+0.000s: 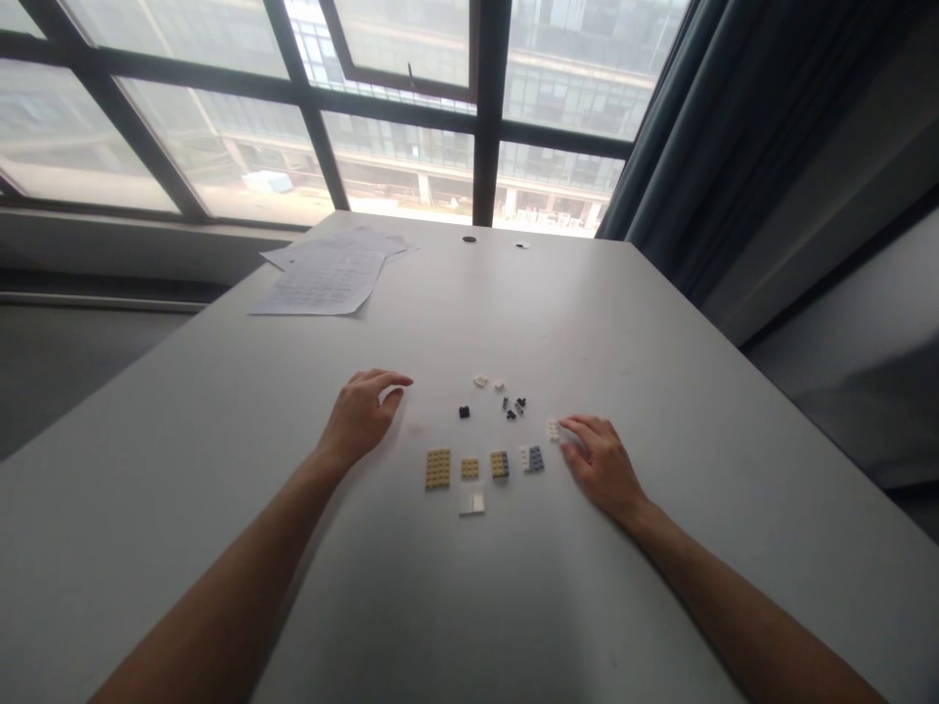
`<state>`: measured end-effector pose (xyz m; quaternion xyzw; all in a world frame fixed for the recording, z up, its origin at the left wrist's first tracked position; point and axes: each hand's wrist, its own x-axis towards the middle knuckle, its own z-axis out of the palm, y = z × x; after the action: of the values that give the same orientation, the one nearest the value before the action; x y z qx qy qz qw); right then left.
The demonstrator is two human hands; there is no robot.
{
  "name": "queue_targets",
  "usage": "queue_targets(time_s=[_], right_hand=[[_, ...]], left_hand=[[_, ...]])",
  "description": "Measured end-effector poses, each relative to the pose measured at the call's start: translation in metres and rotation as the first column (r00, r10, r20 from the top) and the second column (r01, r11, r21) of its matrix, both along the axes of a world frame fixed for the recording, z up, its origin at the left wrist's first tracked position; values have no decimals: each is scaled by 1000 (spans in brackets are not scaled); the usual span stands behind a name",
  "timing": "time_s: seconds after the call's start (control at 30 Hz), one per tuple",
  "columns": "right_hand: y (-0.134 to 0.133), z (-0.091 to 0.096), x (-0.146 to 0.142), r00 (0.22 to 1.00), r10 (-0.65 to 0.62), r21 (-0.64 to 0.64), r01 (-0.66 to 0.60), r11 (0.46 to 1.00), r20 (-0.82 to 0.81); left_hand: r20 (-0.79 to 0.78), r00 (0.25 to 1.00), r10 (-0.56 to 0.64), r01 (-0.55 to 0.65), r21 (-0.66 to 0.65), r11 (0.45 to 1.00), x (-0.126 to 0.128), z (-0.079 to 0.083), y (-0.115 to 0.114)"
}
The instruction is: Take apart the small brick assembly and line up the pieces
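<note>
On the tabletop (432, 606), a pale flat piece (476, 504) lies at six o'clock of the toy bricks (500, 463). At three, the right hand (603, 464) reaches a white brick (553, 430), grip impossible to tell; at nine, the left hand (359, 416) is relaxed, holding nothing. Positioning bricks seems underway; shifting the white one calls for a light pinch.

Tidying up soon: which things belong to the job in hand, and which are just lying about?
Likely in use:
white studded piece at the right hand
two tan studded pieces
tan-and-grey piece
white-and-grey piece
pale flat piece
black piece
small white pieces
small dark pieces

Lying about, it seems:
printed sheets, far left
small dark oval, far end
</note>
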<state>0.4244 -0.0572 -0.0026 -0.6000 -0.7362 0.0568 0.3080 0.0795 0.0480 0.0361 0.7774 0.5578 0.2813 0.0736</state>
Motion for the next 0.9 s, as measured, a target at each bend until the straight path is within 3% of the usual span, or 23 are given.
queue_targets(time_s=[0.33,0.6,0.9], right_hand=[[13,-1,4,993,18,-107,-6,994,114],[31,7,9,987,131,-120,-120,986,97],[14,25,-23,945,325,-98,-326,940,-19]], left_hand=[[8,1000,6,-6,15,1000,-15,-15,-18],[64,998,17,-22,77,997,-13,-23,-22],[71,997,-1,-7,119,993,-13,-28,-23]])
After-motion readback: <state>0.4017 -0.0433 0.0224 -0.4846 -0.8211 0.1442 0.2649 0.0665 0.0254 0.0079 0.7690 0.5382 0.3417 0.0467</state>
